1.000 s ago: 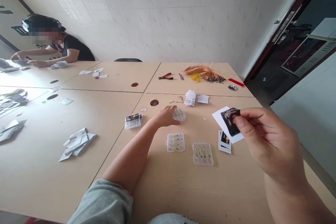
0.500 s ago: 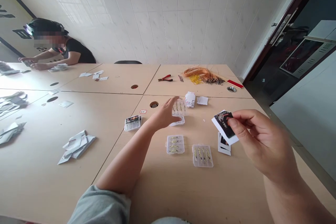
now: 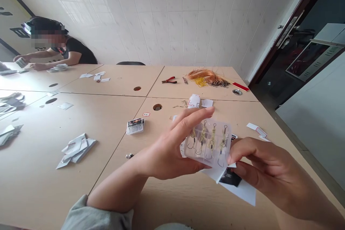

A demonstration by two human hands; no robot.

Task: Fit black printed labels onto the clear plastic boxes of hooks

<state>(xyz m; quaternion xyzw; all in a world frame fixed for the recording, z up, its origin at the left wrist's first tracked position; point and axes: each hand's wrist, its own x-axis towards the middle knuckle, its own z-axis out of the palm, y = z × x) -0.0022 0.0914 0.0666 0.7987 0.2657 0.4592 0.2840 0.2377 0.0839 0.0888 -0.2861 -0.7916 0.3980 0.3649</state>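
My left hand holds a clear plastic box of fishing hooks up between thumb and fingers, tilted towards me. Through the box several hooks with pale yellow thread show in separate compartments. My right hand pinches a white card with a black printed part, close against the lower right corner of the box. Part of the card lies behind the box. Both hands hide much of the table beneath them.
Further left are black-labelled boxes and white packets. Beyond the hands lie paper cards, red-handled pliers and copper-coloured wire. A person handles packets at the far left.
My left hand has come nearer and now holds up a box of hooks. My right hand has moved left and down with the card, and the two hands are now close together.
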